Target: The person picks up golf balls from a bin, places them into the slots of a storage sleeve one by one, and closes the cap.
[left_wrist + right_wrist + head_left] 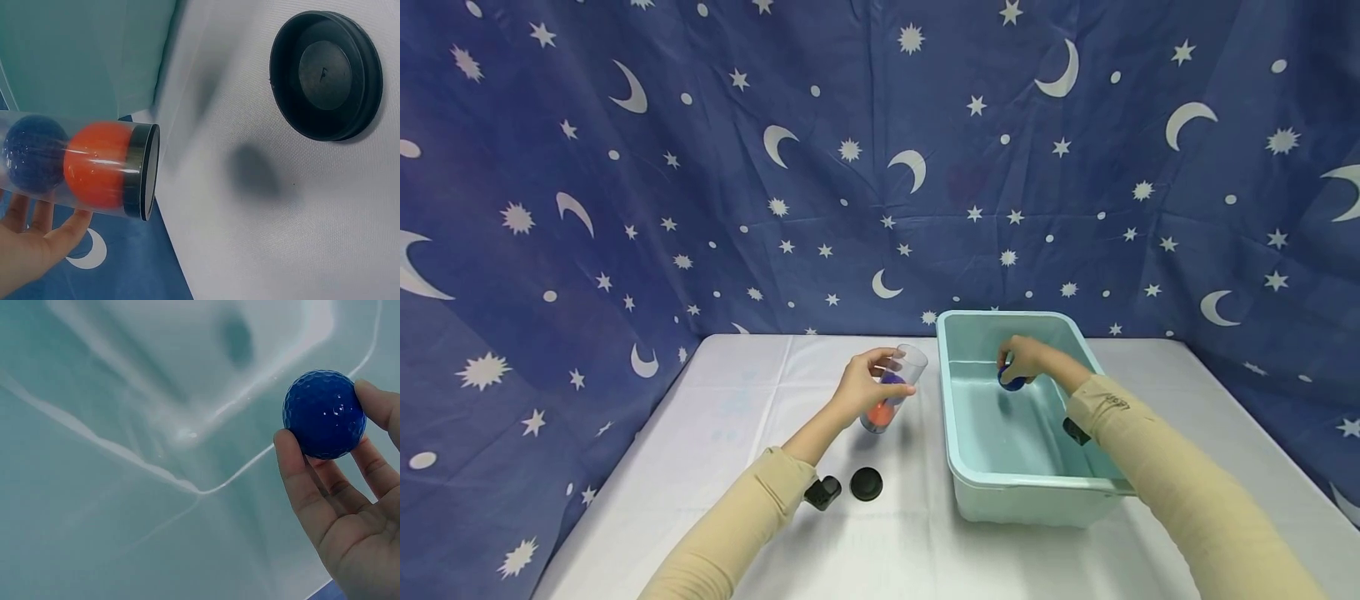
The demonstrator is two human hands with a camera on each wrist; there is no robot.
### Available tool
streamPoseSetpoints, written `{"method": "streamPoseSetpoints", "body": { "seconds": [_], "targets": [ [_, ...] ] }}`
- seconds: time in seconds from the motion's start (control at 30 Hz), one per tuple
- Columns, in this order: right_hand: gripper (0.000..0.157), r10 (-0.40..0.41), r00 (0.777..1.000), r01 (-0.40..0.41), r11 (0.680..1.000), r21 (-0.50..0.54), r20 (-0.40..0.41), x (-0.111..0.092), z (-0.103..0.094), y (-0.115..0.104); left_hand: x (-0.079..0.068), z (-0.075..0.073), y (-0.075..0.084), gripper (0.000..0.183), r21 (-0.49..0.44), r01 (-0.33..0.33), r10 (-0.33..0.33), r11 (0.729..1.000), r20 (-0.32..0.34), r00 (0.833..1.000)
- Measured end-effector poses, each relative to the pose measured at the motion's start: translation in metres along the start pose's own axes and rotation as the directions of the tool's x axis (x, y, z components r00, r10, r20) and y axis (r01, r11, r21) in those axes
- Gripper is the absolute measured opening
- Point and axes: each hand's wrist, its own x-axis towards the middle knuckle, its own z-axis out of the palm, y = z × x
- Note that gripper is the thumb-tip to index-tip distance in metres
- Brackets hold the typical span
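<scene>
Tan sleeves [1195, 492] stretch forward over the white table [715, 467], closest of all, and lead to two hands busy at once. Over to one side, the left hand [865, 387] has its thumb on the near side of a clear tube [912, 360] and its fingers round the back, parted only as wide as the tube. It leans the tube's upper end toward the tub [958, 479], probably so the mouth faces the other hand. Inside, an orange ball [97, 165] sits against the dark bottom end with a purplish-blue ball [36, 155] touching it, stacked, I'd guess, because the tube is barely wider than one ball. The right hand [1026, 358] reaches down inside the tub, thumb and fingertips closed just far enough to pinch a dimpled blue ball [325, 415]. Its shadow falls apart from it, so the ball is held clear of the tub floor; a fingertip hold seems sensible for something small and slick. A black cap [867, 483] lies on the table near the left wrist, presumably set aside to leave the tube's mouth free.
</scene>
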Motion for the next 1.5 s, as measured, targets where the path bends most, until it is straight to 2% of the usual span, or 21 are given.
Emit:
{"method": "streamPoseSetpoints", "body": {
  "seconds": [0.27,0.43,0.73,1.23,1.5],
  "targets": [
    [0.022,-0.017,0.999,0.021,0.995,0.098,-0.039,-0.005,-0.003,-0.002,-0.001,0.001,-0.001,0.049,-0.003,-0.007,0.007,1.0,-0.002,1.0],
    [0.026,-0.003,0.997,0.018,0.979,0.203,-0.076,-0.007,-0.007,-0.006,-0.001,0.001,-0.002,0.05,-0.005,0.0,0.0,1.0,-0.007,1.0],
    [0.032,0.023,0.993,0.012,0.955,0.296,-0.115,-0.014,-0.021,-0.011,0.002,0.0,-0.001,0.05,0.004,-0.007,0.007,1.0,-0.021,1.0],
    [0.035,0.117,0.981,-0.022,0.857,0.514,-0.152,-0.024,-0.027,-0.019,0.001,-0.002,-0.001,0.052,0.002,0.002,-0.002,1.0,0.002,1.0],
    [0.039,0.039,0.986,0.062,0.816,0.574,-0.162,-0.027,-0.03,-0.026,0.003,0.0,0.004,0.052,0.003,-0.012,0.012,1.0,0.003,1.0]
  ]
}}
